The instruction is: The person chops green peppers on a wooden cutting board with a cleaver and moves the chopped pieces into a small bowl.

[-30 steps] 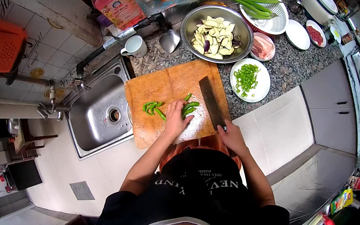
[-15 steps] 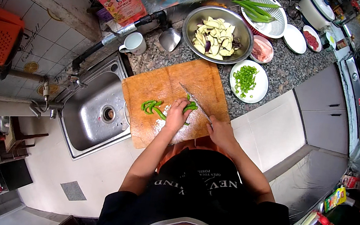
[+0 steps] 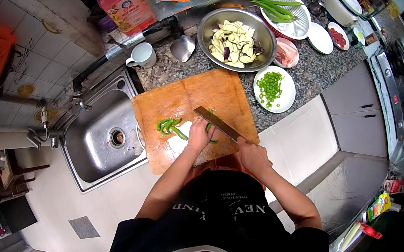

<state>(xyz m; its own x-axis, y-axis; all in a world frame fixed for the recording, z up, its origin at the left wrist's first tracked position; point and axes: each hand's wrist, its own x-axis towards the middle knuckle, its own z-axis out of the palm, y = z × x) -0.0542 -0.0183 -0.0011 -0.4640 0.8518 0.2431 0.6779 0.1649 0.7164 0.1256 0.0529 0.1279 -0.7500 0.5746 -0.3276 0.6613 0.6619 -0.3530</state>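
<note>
Left hand [image 3: 202, 133]: fingers bent against green pepper [image 3: 208, 127], grip hidden. Right hand [image 3: 254, 157]: fingers closed round cleaver [image 3: 219, 124]. Beyond fingers: plate [image 3: 287, 96], chopped green pieces [image 3: 270, 86], apparently done. Left of fingers: loose peppers [image 3: 180, 133], seemingly remaining.

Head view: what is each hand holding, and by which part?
The right hand grips the cleaver by its handle; the left hand is at green peppers, its hold unclear.
</note>
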